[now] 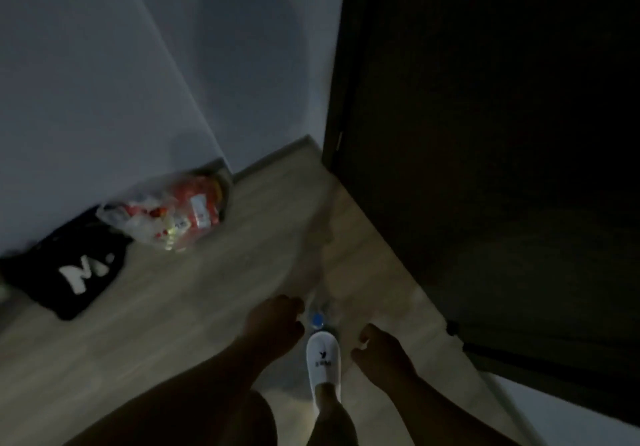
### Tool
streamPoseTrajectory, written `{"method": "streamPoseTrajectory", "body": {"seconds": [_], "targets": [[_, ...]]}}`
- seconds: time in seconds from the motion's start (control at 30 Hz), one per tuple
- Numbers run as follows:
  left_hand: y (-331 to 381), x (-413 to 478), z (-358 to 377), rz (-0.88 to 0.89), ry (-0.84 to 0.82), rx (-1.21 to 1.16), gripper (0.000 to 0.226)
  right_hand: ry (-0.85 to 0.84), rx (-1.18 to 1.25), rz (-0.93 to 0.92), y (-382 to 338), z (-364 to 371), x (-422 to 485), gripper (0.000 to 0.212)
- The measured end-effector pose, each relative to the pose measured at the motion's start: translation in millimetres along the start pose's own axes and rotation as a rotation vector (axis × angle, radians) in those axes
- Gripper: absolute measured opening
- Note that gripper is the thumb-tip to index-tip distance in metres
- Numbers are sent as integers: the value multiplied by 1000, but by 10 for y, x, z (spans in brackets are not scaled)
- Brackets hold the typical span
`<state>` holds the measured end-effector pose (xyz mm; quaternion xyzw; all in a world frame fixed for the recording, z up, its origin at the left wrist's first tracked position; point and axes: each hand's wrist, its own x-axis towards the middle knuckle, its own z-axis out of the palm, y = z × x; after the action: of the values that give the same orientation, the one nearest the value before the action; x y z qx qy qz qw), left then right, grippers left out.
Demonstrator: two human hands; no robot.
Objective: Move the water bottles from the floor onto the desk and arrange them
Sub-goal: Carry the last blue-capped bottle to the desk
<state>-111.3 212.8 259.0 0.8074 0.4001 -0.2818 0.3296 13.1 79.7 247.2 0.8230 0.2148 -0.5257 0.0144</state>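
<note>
dim, blurred frame. water bottle [317,319], blue cap, on floor [194,293] at 12 o'clock of white slipper [323,355]. left hand [273,321] at bottle's 9 o'clock, fingers curled; contact cannot be told. right hand [377,352] at 4 o'clock, fingers loosely curled, empty.

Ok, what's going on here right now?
A person reaches down toward a bottle on the floor, just ahead of their slipper. The left hand is beside its blue cap; contact is too blurred to tell. The right hand hangs close, loosely curled, holding nothing. No desk is in view.
</note>
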Motion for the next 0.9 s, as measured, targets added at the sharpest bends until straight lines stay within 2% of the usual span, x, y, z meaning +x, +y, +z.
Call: {"method": "streamPoseTrajectory", "body": {"seconds": [0.13,0.4,0.63,0.9], "targets": [[-29,185,258,-112,3,-49,36,-72,-94,-50,108,95,316,41],[-297,756,881,-266,-13,-193,35,-134,-172,-56,206,486,1309,31],[-755,1465,1646,-354,-77,-238,31,-140,-254,-93,229,936,2457,27],[-1102,2143,2288,-367,-128,-279,33,-60,-225,-52,340,1537,3291,40]]}}
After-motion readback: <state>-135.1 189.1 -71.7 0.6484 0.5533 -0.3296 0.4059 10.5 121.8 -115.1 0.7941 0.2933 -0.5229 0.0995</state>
